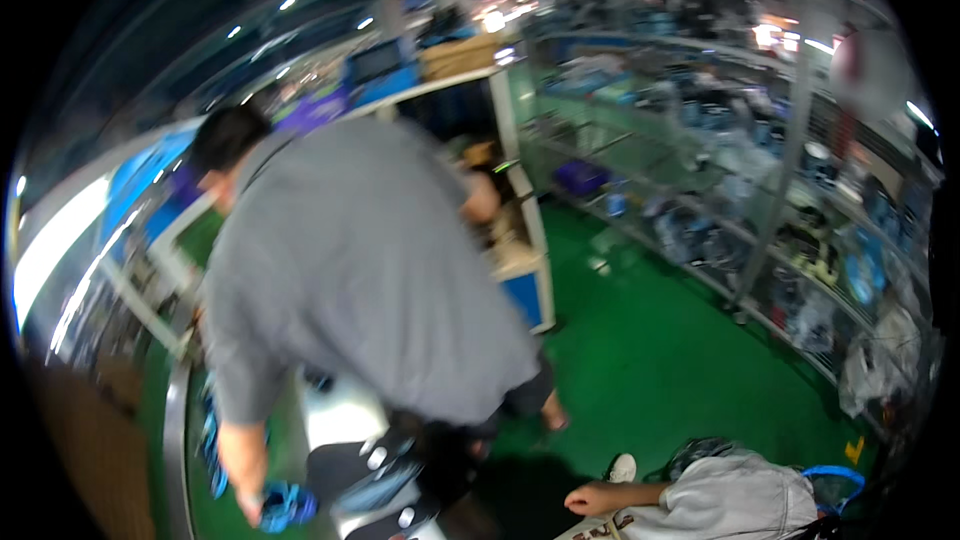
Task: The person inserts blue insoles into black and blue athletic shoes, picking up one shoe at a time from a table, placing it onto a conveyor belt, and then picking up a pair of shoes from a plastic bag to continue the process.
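Neither of my hands is in view. In front of me a person in a grey short-sleeved shirt (360,250) bends forward. That person's lower hand (245,502) is at a blue and purple item (288,507), too blurred to name. Their other arm (482,198) reaches toward a white-framed cabinet (508,125), and its fingers cannot be made out. At the lower right a bare forearm (625,496) comes from a pale grey sleeve (740,495); by its size it appears to be another person's. A light shoe (622,467) shows beside it.
Metal racks (790,180) with bagged items line the right side. A purple container (580,177) sits on a lower shelf. Green floor (640,340) runs between the racks and the bent person. A metal rail (178,450) and brown board (90,450) stand at the left.
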`<state>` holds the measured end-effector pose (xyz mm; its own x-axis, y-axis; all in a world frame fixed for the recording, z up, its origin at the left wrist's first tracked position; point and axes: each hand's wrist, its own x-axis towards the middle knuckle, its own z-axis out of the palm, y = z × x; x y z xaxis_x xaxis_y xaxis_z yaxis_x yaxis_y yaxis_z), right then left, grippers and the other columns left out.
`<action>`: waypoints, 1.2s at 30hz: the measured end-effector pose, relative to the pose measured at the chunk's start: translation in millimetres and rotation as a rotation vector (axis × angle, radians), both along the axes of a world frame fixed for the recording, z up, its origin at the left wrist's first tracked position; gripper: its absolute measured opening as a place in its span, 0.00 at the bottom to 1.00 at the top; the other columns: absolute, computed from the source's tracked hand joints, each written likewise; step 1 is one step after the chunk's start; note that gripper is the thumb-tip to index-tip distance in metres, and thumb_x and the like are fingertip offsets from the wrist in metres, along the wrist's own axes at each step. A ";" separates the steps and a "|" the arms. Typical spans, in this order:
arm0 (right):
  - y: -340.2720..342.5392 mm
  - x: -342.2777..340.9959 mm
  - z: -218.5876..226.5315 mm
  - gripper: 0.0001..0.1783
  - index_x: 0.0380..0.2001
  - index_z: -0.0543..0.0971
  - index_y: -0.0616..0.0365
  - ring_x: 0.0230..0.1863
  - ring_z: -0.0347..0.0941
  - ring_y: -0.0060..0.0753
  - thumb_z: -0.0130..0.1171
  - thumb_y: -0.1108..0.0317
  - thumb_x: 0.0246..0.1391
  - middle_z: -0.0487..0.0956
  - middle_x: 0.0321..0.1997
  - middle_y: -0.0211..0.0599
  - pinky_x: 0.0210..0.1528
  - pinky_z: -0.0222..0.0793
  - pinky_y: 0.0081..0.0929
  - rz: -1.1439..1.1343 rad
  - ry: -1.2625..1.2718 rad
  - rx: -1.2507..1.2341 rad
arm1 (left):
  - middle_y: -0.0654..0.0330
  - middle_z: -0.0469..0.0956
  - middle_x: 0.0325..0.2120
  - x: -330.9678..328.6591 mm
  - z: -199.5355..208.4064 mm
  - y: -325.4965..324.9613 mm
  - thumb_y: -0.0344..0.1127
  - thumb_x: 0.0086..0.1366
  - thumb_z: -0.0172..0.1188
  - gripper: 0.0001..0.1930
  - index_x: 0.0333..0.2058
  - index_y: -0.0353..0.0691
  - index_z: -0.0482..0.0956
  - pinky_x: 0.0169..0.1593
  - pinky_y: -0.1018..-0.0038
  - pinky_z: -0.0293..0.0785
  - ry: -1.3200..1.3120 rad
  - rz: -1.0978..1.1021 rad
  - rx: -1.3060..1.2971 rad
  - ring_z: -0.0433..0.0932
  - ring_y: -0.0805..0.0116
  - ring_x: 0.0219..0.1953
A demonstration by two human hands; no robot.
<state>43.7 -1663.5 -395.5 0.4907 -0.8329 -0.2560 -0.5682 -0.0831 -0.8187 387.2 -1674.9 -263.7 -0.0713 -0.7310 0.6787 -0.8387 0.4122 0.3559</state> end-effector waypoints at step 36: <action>24.9 -236.6 -38.0 0.14 0.31 0.78 0.59 0.22 0.75 0.41 0.48 0.64 0.43 0.78 0.27 0.47 0.32 0.71 0.33 -2.956 -0.608 1.071 | 0.48 0.73 0.36 -956.0 -31.6 -227.9 0.46 0.57 0.51 0.21 0.44 0.39 0.69 0.41 0.57 0.67 -1.554 -2.158 0.051 0.72 0.50 0.39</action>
